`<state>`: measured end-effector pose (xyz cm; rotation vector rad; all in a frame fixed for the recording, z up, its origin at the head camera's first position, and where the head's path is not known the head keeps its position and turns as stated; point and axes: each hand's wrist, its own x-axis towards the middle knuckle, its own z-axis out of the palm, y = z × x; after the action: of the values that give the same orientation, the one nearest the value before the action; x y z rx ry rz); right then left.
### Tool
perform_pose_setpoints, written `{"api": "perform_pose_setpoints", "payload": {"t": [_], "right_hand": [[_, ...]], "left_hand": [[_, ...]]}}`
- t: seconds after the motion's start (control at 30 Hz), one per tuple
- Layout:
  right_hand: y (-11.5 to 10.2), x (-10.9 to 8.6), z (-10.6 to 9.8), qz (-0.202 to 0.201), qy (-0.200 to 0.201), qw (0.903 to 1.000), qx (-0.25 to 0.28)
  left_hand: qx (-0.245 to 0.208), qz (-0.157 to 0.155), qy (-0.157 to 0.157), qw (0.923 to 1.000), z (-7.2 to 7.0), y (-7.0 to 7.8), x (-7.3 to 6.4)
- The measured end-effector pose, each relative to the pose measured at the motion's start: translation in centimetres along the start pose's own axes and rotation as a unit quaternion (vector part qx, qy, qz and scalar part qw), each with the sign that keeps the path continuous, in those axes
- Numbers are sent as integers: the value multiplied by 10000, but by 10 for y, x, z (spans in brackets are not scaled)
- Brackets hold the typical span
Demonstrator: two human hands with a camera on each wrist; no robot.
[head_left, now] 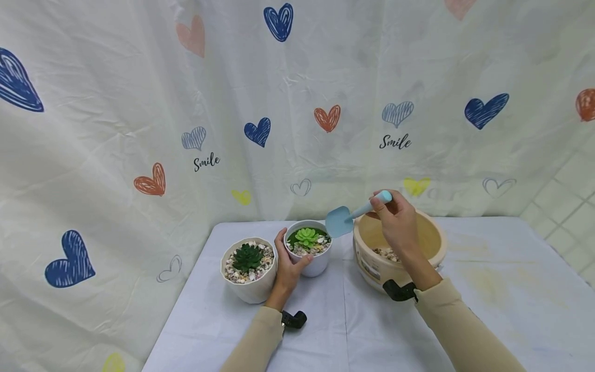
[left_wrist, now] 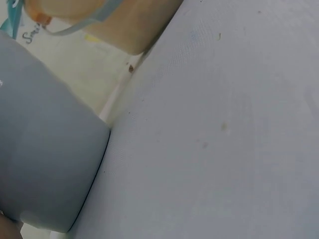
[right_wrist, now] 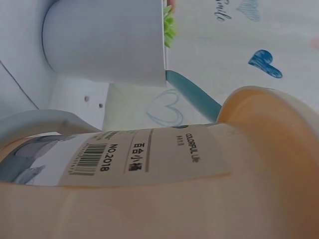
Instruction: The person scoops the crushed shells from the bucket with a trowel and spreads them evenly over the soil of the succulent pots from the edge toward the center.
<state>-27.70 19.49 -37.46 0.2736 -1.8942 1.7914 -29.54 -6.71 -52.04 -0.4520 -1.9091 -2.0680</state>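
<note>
My left hand (head_left: pixel 288 268) holds a small white flower pot (head_left: pixel 318 265) upright on the table, thumb across its near side and fingers round its left. A light green succulent (head_left: pixel 307 236) sits in this pot among small pebbles, with some green surface bare at the back. In my right hand (head_left: pixel 401 222) is the handle of a light blue toy shovel (head_left: pixel 339 222). Its blade is at the pot's right rim, also seen in the right wrist view, where the shovel (right_wrist: pixel 192 94) overlaps the rim. Below the right hand stands a beige bucket (head_left: pixel 434 235) with some pebbles (head_left: pixel 387 253) inside.
Left of the left hand stands a larger white pot (head_left: pixel 255 292) with a dark green succulent (head_left: pixel 247 257) in pebbles. A white cloth covers the table (head_left: pixel 372 336). Behind hangs a curtain (head_left: pixel 279 77) printed with hearts. The bucket has a label (right_wrist: pixel 139 157) and a handle.
</note>
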Motion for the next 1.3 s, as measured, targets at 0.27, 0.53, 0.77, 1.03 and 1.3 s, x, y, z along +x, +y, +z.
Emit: {"api": "perform_pose_setpoints", "payload": {"t": [0.27,0.53,0.77,1.03,1.3], "right_hand": [[-3,1,-1,38,140,9998,161],[-3,1,-1,98,321,9991,269],[-3,1,-2,172,387,9986,312],[-5,4,-7,275,930,9862,1339],[-19,1,-36,406,1340,9698,1995]], "left_hand": [[150,-4,96,9998,-1,2,-1],[155,279,239,9992,-1,0,-1],[75,334,236,9991,-1,-2,0],[447,175,350,9982,2,5,-4],[1794,829,829,9768,18,25,-7]]}}
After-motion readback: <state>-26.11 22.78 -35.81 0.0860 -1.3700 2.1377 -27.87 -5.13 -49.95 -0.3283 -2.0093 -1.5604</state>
